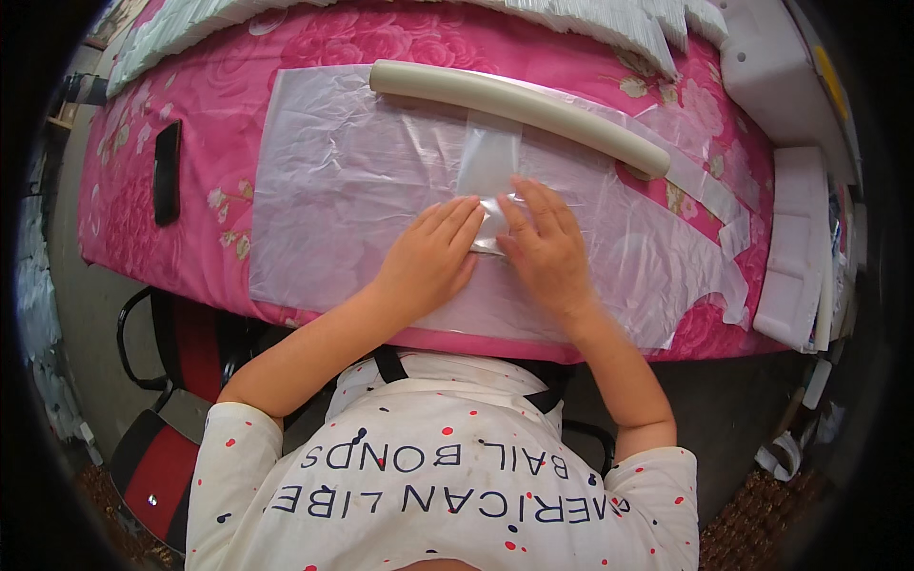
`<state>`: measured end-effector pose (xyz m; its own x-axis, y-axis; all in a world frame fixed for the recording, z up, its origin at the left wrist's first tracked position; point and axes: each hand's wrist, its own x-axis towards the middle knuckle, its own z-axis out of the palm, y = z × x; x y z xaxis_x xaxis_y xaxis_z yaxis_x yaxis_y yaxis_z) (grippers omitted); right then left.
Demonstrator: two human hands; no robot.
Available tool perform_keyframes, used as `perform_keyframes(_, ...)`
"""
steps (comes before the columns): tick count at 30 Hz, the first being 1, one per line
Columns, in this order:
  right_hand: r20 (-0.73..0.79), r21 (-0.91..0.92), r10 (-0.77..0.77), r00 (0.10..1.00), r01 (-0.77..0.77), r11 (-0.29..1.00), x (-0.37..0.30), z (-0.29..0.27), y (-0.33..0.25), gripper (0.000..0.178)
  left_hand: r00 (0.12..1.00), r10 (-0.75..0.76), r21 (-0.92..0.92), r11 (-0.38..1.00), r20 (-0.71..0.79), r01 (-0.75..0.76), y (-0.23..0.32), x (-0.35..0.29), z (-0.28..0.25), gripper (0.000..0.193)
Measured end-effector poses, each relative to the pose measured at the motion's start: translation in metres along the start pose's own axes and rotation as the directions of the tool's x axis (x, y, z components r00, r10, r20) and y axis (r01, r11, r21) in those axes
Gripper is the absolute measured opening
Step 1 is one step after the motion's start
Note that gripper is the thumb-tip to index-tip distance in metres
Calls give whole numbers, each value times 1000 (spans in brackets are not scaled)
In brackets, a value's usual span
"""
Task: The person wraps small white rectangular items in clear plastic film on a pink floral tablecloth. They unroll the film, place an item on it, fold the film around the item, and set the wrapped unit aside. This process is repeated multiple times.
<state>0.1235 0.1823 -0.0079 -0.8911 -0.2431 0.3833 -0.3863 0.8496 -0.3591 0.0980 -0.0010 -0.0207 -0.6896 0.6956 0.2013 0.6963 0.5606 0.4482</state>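
A strip of clear plastic film [489,160] lies lengthwise on a larger clear plastic sheet [324,209]. Its near end is a shiny folded part [491,226], lying between my two hands. My left hand [430,249] rests flat on the left side of this fold, fingers outstretched and close together. On the right side, my right hand [547,238] has its fingers stretched and slightly apart, thumb and fingertips at the fold's edge. Beyond my hands, a long beige tube [524,109] lies across the sheet and over the far end of the strip.
A pink flowered cloth [224,105] covers the table. Stacks of folded white plastic [571,21] line its far edge. A black phone-like slab [167,171] lies left. White foam blocks [792,247] stand right; red-and-black chairs [157,466] are at lower left.
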Motion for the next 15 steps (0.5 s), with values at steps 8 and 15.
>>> perform_keyframes(8,230,219,-189,955,138,966,16,-1,33,45,994,104,134,985,12,-105,-4,9,-6,46)
perform_keyframes(15,163,304,-238,958,181,935,12,-2,33,32,968,247,16,969,49,-248,-9,-4,-13,38)
